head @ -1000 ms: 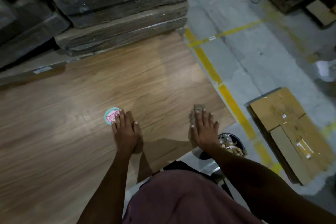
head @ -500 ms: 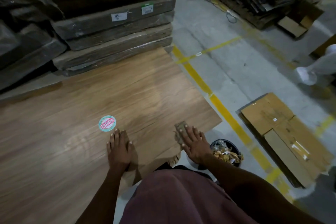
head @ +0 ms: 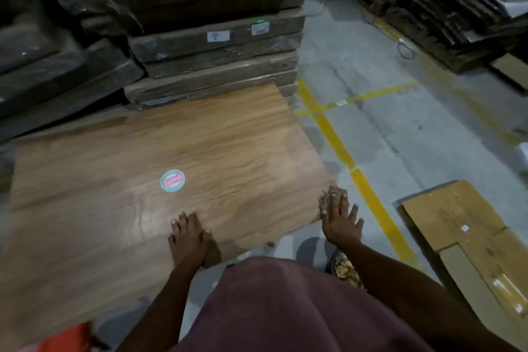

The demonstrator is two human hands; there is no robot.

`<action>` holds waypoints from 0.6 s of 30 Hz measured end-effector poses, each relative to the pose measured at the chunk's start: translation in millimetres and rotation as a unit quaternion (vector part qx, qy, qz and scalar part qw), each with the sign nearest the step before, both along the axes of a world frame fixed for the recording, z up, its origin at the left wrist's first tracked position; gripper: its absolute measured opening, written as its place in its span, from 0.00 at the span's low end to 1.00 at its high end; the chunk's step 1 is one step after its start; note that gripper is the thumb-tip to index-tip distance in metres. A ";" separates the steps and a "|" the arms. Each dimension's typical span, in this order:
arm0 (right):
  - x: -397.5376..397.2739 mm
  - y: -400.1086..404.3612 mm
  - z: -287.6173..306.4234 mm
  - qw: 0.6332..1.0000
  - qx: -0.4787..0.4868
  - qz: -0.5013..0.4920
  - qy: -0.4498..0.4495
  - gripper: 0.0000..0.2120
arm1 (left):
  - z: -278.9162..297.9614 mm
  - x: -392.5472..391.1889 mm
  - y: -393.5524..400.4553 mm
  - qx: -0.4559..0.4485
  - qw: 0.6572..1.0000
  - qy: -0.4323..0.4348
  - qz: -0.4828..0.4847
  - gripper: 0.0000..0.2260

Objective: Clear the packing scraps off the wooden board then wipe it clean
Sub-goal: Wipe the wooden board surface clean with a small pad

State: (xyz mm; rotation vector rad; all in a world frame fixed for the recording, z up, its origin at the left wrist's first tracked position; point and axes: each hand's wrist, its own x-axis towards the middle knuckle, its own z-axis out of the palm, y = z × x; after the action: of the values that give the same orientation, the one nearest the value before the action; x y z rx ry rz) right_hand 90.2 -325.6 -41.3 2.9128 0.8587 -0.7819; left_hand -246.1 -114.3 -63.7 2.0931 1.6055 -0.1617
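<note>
a large wooden board, light brown with streaked grain, lies flat and bears a round teal-and-red sticker near its middle. a crumpled grey-brown packing scrap sits at the board's near right corner, at its edge.

Location: a warehouse or storage floor. Indicators: stacks of flat, plastic-wrapped cartons bearing white labels; a bare concrete floor marked with yellow lane lines; flattened cardboard lying on the floor; piled cardboard sheets at the rear.
</note>
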 end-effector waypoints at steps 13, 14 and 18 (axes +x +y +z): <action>48.6 -17.9 12.6 0.984 -0.049 0.168 0.020 0.34 | 14.1 123.7 -104.4 -0.084 0.994 0.025 0.059 0.33; 50.9 -12.7 13.2 0.982 -0.045 0.180 0.024 0.34 | 17.8 126.6 -100.7 -0.089 0.994 0.021 0.062 0.33; 31.7 8.7 14.5 0.951 -0.034 0.308 0.027 0.46 | 27.6 131.7 -88.4 -0.058 0.998 0.002 0.004 0.40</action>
State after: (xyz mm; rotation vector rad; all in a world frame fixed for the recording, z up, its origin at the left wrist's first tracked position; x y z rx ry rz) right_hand 121.9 -316.9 -26.8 2.3353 1.5852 -0.7995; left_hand -114.4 -202.7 -36.1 1.9996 1.5668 -0.2509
